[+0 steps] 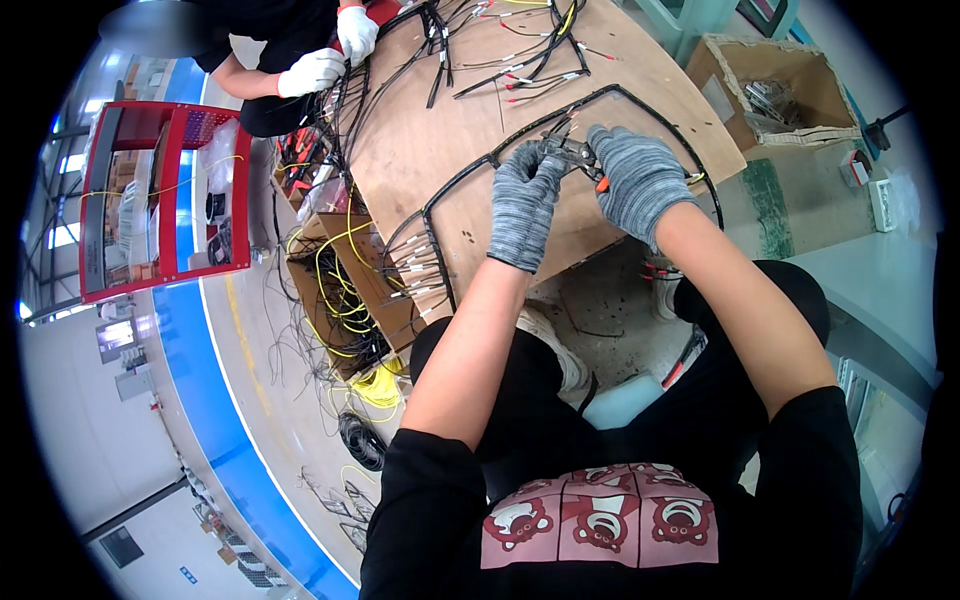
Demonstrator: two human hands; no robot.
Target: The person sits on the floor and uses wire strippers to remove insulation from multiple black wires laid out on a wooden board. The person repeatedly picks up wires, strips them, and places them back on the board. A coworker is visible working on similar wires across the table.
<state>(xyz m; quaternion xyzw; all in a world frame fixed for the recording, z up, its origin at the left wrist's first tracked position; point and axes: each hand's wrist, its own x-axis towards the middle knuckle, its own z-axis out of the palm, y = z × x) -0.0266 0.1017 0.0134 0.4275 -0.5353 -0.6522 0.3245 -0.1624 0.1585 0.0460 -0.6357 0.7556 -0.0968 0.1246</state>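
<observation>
Both my hands wear grey knitted gloves and meet over a wooden board [480, 230]. My right hand [640, 182] is closed around pliers [575, 152] with an orange grip, their metal head pointing toward my left hand. My left hand [527, 203] pinches a thin wire beside the pliers' head; the fingertips partly hide it. A black wiring harness [455, 181] lies bent across the board, running behind both hands and down the right side. Thin labelled branch wires [420, 268] fan out at its left end.
Across the board, a person in white gloves [313, 73] handles black cables. More harness branches with red tips [545, 75] lie at the far side. Cardboard boxes hold yellow and black cables [340, 290] at left and metal parts [775, 100] at right. A red rack [180, 190] stands left.
</observation>
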